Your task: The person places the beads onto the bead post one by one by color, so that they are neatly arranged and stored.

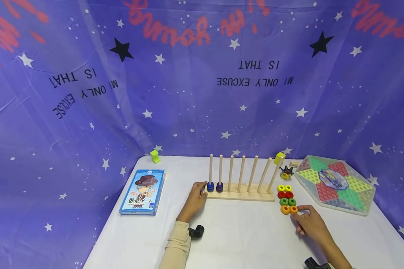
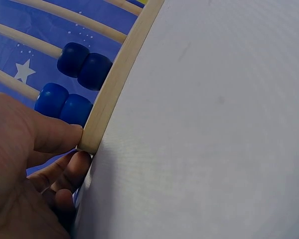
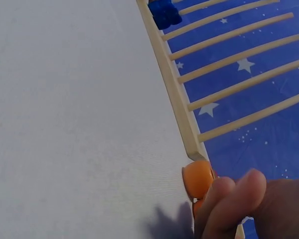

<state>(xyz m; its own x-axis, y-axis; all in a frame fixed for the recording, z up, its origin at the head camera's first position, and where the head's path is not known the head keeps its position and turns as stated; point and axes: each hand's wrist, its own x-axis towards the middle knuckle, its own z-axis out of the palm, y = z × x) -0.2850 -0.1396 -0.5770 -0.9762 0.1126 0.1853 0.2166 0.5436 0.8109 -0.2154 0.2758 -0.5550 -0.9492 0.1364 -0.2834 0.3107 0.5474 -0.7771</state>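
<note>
A wooden rack [image 1: 240, 195] with several upright pegs stands in the middle of the white table. Two blue beads [image 1: 210, 187] sit on its leftmost peg, and two darker blue beads [image 2: 93, 70] on the second; the other pegs are bare. My left hand [image 1: 192, 202] grips the left end of the base, thumb beside the blue beads. Right of the rack, loose beads lie in pairs: yellow [image 1: 281, 188], red [image 1: 281, 194], green [image 1: 284, 201] and orange. My right hand [image 1: 312, 223] pinches the right orange bead [image 1: 293, 209], partly hidden by fingers in the right wrist view.
A blue card-game box [image 1: 143, 192] lies at the left. A hexagonal board-game case [image 1: 336, 185] is at the right. Along the back are green blocks [image 1: 155, 156], a yellow-green block [image 1: 279, 158] behind the pegs, and a small dark-and-yellow figure [image 1: 286, 172].
</note>
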